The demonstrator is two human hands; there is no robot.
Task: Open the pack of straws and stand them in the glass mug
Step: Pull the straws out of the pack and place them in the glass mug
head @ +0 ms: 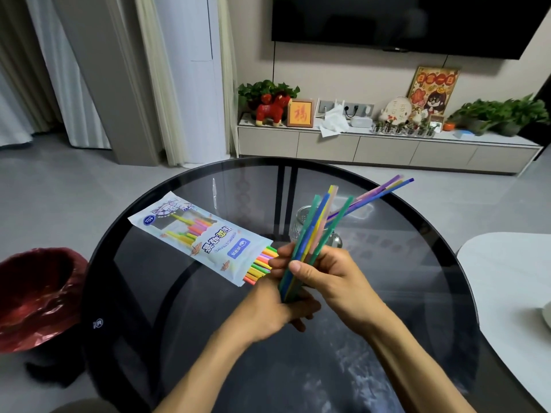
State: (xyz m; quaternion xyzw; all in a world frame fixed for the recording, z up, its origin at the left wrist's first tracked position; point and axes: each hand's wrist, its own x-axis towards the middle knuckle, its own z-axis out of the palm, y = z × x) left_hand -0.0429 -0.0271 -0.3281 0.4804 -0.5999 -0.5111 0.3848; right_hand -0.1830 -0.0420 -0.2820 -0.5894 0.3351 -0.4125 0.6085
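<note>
I see a bunch of coloured straws held nearly upright over the middle of the round glass table, their tips fanning apart at the top. My right hand wraps the bunch from the right, thumb laid across the front and fingers curled behind. My left hand sits lower and grips the bottom ends, its fingers curled under them. Just behind the bunch stands the glass mug, partly hidden by it, and a few straws already in the mug lean out far to the right, purple, blue and pink. To the left of my hands the pack of straws lies flat on the table, open at its near end, with more straws still in the pack sticking out of the mouth, just beside my left wrist. Left of the table sits a bin lined with a red bag. At the right edge I see part of a white table. Beyond are a low TV cabinet and a dark screen on the wall.
</note>
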